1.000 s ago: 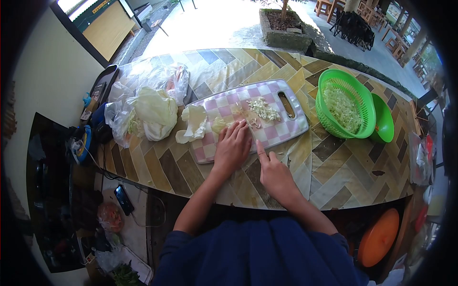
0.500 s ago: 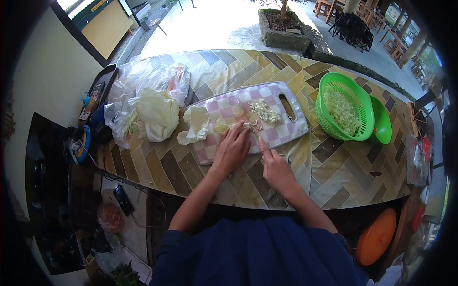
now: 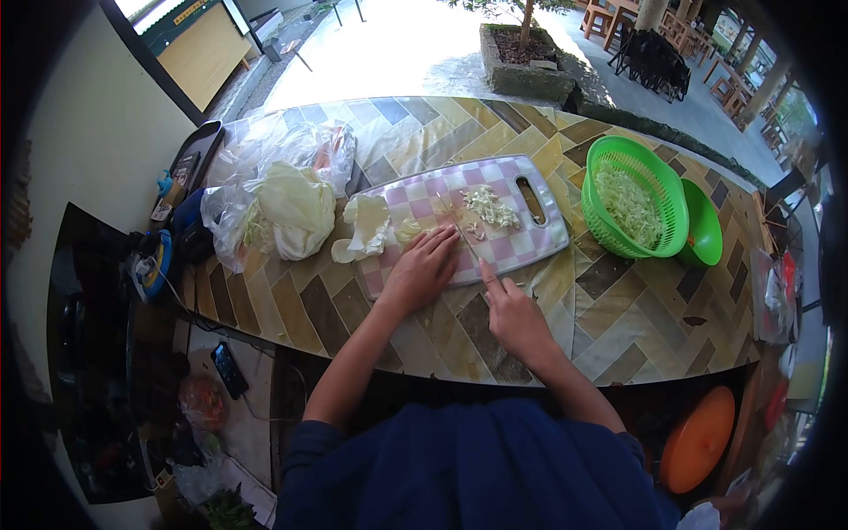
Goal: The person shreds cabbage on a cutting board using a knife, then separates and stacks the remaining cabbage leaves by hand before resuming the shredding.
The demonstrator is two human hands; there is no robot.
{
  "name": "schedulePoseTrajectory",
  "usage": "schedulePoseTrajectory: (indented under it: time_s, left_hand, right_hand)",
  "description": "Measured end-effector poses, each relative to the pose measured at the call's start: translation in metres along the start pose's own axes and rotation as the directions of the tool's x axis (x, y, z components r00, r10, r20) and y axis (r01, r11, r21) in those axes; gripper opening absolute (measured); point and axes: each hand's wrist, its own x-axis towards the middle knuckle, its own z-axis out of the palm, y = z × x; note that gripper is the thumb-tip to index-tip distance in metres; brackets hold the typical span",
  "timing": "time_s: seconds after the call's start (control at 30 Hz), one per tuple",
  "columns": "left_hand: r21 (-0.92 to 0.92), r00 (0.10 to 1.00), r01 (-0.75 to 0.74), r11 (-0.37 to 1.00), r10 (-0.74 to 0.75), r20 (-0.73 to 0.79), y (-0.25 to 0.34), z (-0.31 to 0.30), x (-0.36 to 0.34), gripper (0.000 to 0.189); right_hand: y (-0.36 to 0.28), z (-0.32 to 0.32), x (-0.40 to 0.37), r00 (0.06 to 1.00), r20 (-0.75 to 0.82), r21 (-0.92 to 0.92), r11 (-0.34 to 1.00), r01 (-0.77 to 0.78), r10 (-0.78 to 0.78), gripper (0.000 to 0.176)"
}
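On the pink-and-white checked cutting board [image 3: 521, 252], my left hand [image 3: 424, 268] presses down with its fingers together, on a small cabbage piece mostly hidden beneath the fingertips. My right hand [image 3: 515, 320] grips a kitchen knife [image 3: 463, 237] by its handle, the forefinger stretched along the top. Its thin blade slants up and left, right beside the left fingertips. Chopped cabbage [image 3: 491, 208] lies in a small heap near the board's handle hole. A pale cabbage chunk [image 3: 409, 231] sits just left of my left hand, and torn outer leaves [image 3: 367, 225] overlap the board's left end.
A cabbage head [image 3: 296, 212] rests against clear plastic bags [image 3: 225, 208] at left. To the right, a green basket [image 3: 678, 208] holds shredded cabbage, with a green bowl [image 3: 707, 231] beside it. A phone [image 3: 230, 369] and an orange lid-like disc [image 3: 698, 440] are lower down.
The knife blade has swung and now shows longer, pointing up and left. My left hand has shifted slightly left and its fingers are drawn closer together. The right hand stays nearly in place.
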Motion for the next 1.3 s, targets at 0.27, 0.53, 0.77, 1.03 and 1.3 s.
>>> schedulePoseTrajectory:
  time_s: [0.27, 0.53, 0.77, 1.03, 1.3]
  left_hand:
    - [0.030, 1.000, 0.005, 1.000, -0.005, -0.007, 0.001, 0.000, 0.001, 0.047]
    - [0.045, 0.999, 0.024, 0.999, -0.023, -0.026, 0.004, 0.003, 0.001, 0.046]
    - [-0.022, 0.998, 0.052, 0.998, -0.053, -0.035, 0.002, 0.005, 0.000, 0.043]
    - [0.012, 0.998, 0.030, 0.999, -0.030, -0.058, 0.005, 0.004, 0.000, 0.042]
    - [0.011, 0.998, 0.029, 1.000, -0.028, -0.048, 0.006, 0.003, 0.000, 0.043]
  right_hand:
    - [0.008, 0.001, 0.005, 0.998, 0.041, -0.075, 0.996, 0.051, -0.048, 0.064]
    - [0.011, 0.018, 0.023, 0.997, 0.000, -0.121, 0.990, 0.078, -0.079, 0.074]
    - [0.012, 0.008, 0.006, 1.000, -0.010, 0.007, 1.000, 0.018, -0.018, 0.066]
    - [-0.005, 0.007, 0.005, 0.999, -0.034, 0.116, 0.993, -0.003, 0.007, 0.063]
    - [-0.010, 0.012, 0.004, 0.999, 0.007, 0.055, 0.998, -0.032, 0.032, 0.070]
